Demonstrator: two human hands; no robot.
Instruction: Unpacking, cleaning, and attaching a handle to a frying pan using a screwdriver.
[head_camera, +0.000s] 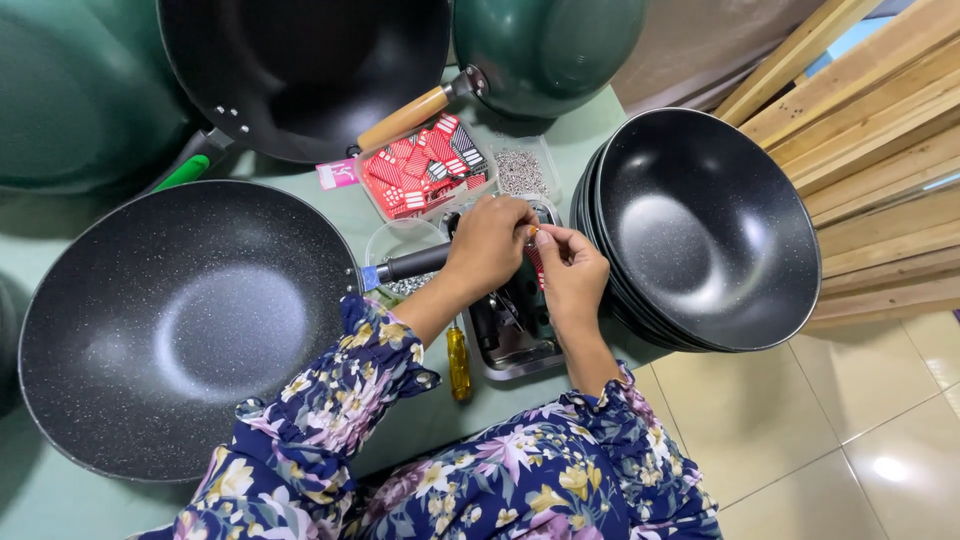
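Black wok (180, 320) beside left hand (487, 245) | right hand (572, 272) pinches small piece | stacked woks (710, 230) right | left grip unclear

Woks, small parts and timber around a pale green table

A stack of black speckled woks (705, 225) sits at the table's (60, 505) right edge, beside leaning wooden planks (880, 110). At the far side rest a dark wok with a wooden handle (300, 70) and green woks (545, 45). A clear tray of red labels (425, 168) lies next to a bag of small silver screws (520, 172). A yellow-handled screwdriver (459, 362) lies near the table's front edge. The floor is beige tile (850, 440).
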